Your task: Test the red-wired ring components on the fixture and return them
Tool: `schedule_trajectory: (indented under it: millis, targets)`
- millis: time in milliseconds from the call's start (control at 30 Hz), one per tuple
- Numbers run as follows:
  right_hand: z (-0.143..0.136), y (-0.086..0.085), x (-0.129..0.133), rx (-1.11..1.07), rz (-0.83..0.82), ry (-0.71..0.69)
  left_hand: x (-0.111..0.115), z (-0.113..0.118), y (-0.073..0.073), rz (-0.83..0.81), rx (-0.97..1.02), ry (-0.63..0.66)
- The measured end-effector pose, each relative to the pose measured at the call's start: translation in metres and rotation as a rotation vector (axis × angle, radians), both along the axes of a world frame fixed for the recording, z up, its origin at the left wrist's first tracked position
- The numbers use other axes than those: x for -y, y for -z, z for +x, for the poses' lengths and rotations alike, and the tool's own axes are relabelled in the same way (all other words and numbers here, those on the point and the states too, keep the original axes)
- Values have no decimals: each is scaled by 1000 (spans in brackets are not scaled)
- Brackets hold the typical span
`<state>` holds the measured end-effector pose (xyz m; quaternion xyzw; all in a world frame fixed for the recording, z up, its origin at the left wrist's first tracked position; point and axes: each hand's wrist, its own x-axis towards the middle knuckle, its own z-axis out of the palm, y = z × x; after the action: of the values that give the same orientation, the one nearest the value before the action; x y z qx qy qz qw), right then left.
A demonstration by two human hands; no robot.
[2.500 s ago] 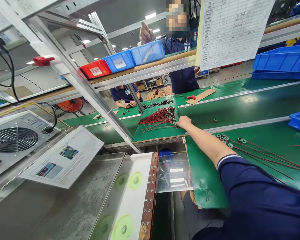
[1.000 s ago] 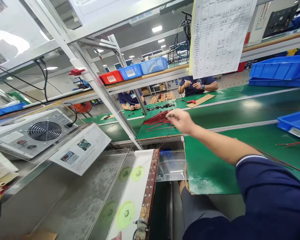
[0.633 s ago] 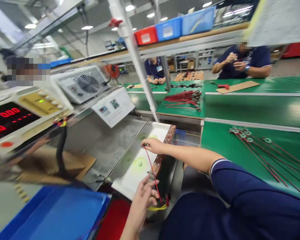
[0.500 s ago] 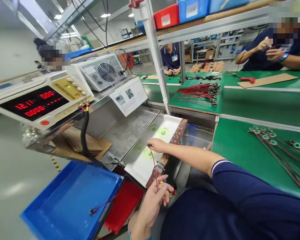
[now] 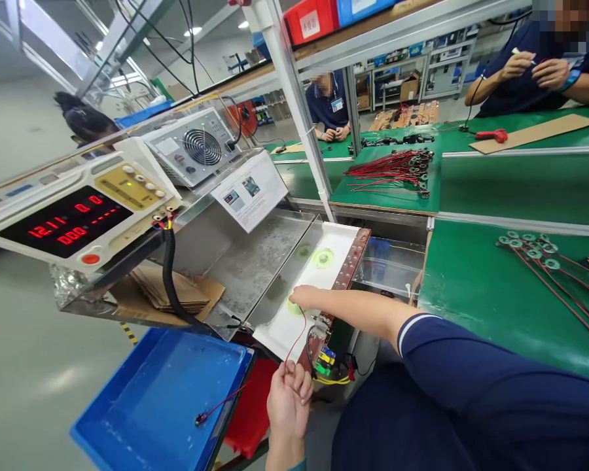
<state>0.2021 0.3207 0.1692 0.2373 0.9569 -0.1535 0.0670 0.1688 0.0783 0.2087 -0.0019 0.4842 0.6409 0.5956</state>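
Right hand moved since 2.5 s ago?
Yes. Against the fixed white panel, the right hand has come nearer the wearer, from the pile of red-wired parts to over the panel.

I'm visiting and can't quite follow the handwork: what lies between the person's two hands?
A thin red wire runs from the right hand to the left hand, above the white panel; the head view shows it.

A tray (image 5: 142, 386) holding a wired part (image 5: 201, 418) sits left of the left hand (image 5: 289, 400), while more wired parts (image 5: 535, 250) lie on the worktop (image 5: 464, 288) at right.
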Motion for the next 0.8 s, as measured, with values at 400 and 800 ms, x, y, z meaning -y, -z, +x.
schedule_trajectory:
  millis: [400, 800]
  targets:
    - [-4, 9, -4, -9, -32, -1, 1, 1, 0, 29, -141, 160]
    - [36, -4, 8, -420, -79, 228, -6, -3, 2, -1, -240, 107]
